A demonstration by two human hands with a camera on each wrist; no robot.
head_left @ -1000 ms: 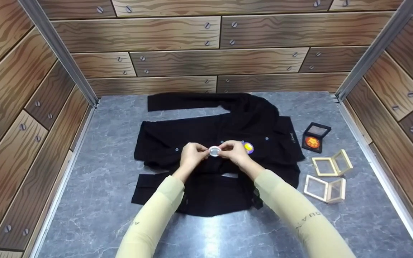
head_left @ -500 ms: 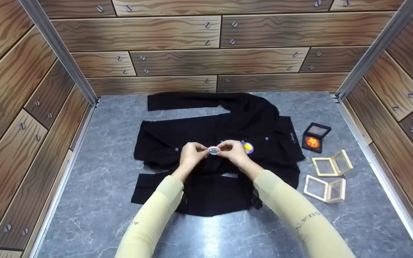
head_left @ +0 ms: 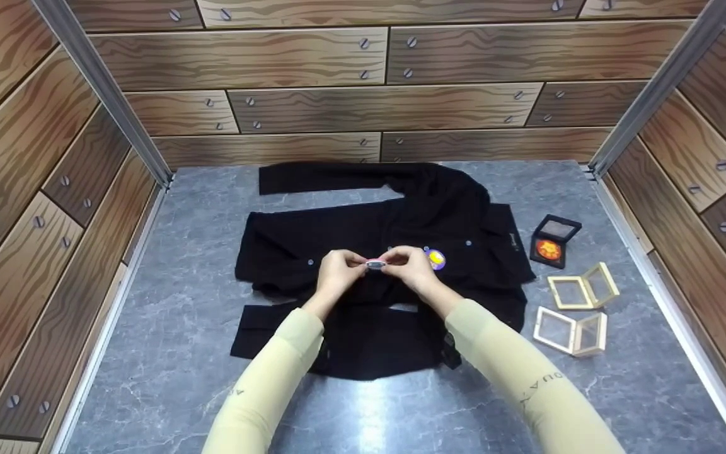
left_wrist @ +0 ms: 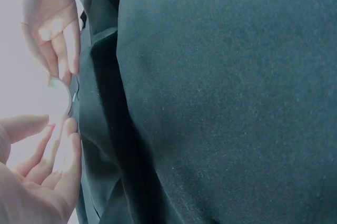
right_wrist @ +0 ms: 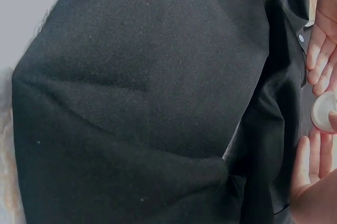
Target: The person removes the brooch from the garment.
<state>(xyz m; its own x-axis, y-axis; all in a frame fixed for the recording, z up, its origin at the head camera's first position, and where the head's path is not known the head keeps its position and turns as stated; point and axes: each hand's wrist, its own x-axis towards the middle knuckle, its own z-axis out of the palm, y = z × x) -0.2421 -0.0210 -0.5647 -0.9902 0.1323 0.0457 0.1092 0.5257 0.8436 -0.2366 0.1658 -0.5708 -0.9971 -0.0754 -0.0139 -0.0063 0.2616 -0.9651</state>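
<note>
A small round button badge is held above the black shirt, pinched at its left edge by my left hand and at its right edge by my right hand. From the head it appears nearly edge-on, a thin pale oval with a reddish upper rim. In the right wrist view the badge shows a whitish face and a red edge. Glare washes out the badge in the left wrist view. Just right of my right hand, a purple and yellow badge lies on the shirt, partly covered by that hand.
At the right lies an open black case with an orange-red round badge in it. Nearer stand two open pale frames, a yellowish frame and a whitish frame. Wood-patterned walls enclose the grey marbled surface.
The badge between my fingers has tilted, from a round face showing to almost edge-on. Both hands stay in about the same place, and the shirt has not moved.
</note>
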